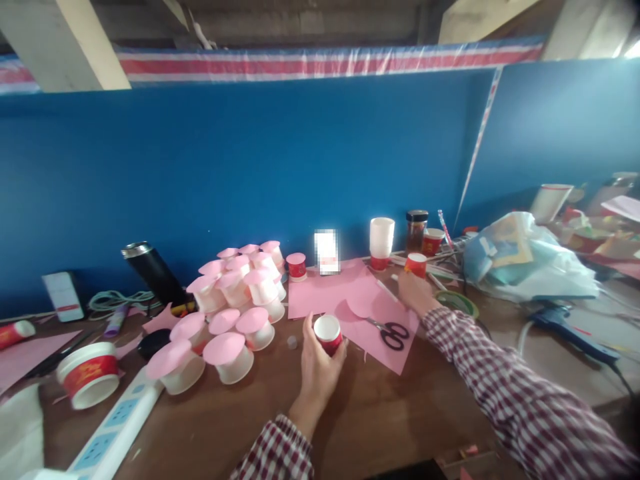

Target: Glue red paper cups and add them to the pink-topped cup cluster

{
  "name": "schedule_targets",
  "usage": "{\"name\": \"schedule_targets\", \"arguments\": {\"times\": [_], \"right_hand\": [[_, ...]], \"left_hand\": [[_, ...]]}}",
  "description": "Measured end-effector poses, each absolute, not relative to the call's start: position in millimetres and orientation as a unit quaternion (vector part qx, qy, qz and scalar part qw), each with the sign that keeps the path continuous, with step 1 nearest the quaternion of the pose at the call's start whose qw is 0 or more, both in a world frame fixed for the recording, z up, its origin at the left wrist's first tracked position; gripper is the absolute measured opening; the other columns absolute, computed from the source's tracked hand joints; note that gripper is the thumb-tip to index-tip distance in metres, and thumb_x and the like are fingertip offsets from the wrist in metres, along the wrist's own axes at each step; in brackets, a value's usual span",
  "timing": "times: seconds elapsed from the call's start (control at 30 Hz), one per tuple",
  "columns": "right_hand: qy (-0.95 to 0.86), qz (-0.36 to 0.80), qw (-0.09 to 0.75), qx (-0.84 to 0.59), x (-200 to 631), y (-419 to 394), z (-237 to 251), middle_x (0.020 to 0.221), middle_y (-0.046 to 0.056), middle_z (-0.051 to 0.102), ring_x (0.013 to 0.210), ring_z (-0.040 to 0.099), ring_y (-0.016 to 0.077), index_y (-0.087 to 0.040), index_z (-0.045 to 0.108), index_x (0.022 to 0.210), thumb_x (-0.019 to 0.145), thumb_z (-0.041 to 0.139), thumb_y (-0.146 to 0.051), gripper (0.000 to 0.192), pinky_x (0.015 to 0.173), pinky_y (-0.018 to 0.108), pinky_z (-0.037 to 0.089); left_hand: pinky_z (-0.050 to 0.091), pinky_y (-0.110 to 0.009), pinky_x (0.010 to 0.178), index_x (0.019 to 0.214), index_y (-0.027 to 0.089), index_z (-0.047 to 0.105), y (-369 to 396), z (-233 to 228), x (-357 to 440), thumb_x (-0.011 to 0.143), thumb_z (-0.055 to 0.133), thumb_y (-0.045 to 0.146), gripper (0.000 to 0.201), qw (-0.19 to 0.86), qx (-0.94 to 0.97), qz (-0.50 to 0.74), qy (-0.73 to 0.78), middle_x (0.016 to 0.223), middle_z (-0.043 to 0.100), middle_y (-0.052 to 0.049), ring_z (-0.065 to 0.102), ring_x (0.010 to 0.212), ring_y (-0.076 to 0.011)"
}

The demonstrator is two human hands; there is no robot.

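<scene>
My left hand [323, 360] is wrapped round a small red-and-white paper cup [327, 327], its open white mouth facing up. Farther right, my right hand [416, 293] is stretched out over the edge of the pink paper [325, 293], beside another red paper cup [417, 265]. Its fingers look curled together, and whatever may be in them is too small to make out. Between the hands, black-handled scissors [393, 333] lie on the pink paper. To the left stand several upturned paper cups [229, 367] topped with pink paper discs [225, 348].
A stack of white cups [382, 237] and a dark-lidded jar [417, 230] stand along the blue partition [300, 153]. A blue glue gun [575, 333] and plastic bag [530, 260] lie right. Left are a power strip [135, 407], black flask [155, 273] and larger cup [90, 375].
</scene>
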State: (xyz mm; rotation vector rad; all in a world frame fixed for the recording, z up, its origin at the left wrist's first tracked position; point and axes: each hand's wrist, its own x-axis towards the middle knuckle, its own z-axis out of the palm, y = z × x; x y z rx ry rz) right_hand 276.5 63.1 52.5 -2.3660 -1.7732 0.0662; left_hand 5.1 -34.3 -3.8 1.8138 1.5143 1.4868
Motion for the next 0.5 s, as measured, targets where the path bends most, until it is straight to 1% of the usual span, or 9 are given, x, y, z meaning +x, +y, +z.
{"name": "schedule_targets", "arguments": {"times": [0.07,0.17,0.23,0.3,0.37,0.43,0.5], "right_hand": [[-0.597,0.017,0.080,-0.798,278,65,52,0.105,0.025,0.070,0.108,0.067,0.0315,-0.004,0.065,0.114,0.092,0.046,-0.008,0.029,0.084,0.037,0.050],[-0.595,0.018,0.071,-0.801,276,66,50,0.103,0.027,0.070,0.106,0.068,0.0341,-0.003,0.068,0.109,0.094,0.042,-0.011,0.031,0.081,0.039,0.051],[-0.590,0.016,0.074,-0.804,275,66,50,0.104,0.028,0.070,0.105,0.068,0.0339,-0.003,0.069,0.109,0.095,0.041,-0.013,0.033,0.081,0.039,0.051],[-0.583,0.016,0.081,-0.809,275,65,52,0.104,0.028,0.070,0.102,0.069,0.0340,-0.002,0.068,0.108,0.093,0.043,-0.014,0.032,0.079,0.038,0.051],[-0.574,0.006,0.094,-0.813,273,63,57,0.107,0.029,0.069,0.100,0.069,0.0352,-0.002,0.066,0.111,0.092,0.044,-0.019,0.033,0.078,0.039,0.051],[-0.577,-0.015,0.135,-0.806,269,59,61,0.110,0.027,0.068,0.101,0.068,0.0357,-0.004,0.062,0.116,0.092,0.045,-0.025,0.037,0.077,0.040,0.050],[-0.606,-0.025,0.237,-0.759,259,52,65,0.106,0.020,0.070,0.096,0.068,0.0331,-0.009,0.061,0.117,0.091,0.047,-0.031,0.036,0.076,0.038,0.049]], "left_hand": [[0.041,-0.053,0.108,0.140,0.014,0.032,-36,-4,6,0.076,0.070,0.033,0.077,0.198,0.635,0.519,0.536,0.140,0.048,-0.022,0.049,0.132,-0.0347],[0.039,-0.052,0.110,0.138,0.015,0.033,-38,-2,7,0.073,0.072,0.030,0.077,0.217,0.622,0.525,0.538,0.138,0.049,-0.021,0.049,0.132,-0.0344],[0.039,-0.050,0.110,0.137,0.016,0.033,-40,-1,7,0.073,0.072,0.029,0.076,0.224,0.621,0.523,0.539,0.138,0.050,-0.020,0.049,0.132,-0.0336],[0.041,-0.049,0.107,0.136,0.017,0.033,-41,1,7,0.072,0.072,0.027,0.076,0.234,0.621,0.518,0.539,0.136,0.051,-0.019,0.051,0.129,-0.0325],[0.044,-0.048,0.103,0.132,0.016,0.035,-41,3,7,0.072,0.073,0.027,0.072,0.247,0.616,0.516,0.542,0.131,0.054,-0.019,0.056,0.122,-0.0313],[0.046,-0.046,0.099,0.125,0.015,0.039,-40,5,6,0.072,0.073,0.028,0.065,0.260,0.607,0.518,0.544,0.124,0.058,-0.018,0.060,0.114,-0.0298],[0.047,-0.045,0.097,0.120,0.015,0.043,-39,7,6,0.071,0.074,0.029,0.060,0.273,0.597,0.523,0.544,0.117,0.060,-0.016,0.062,0.109,-0.0283]]}}
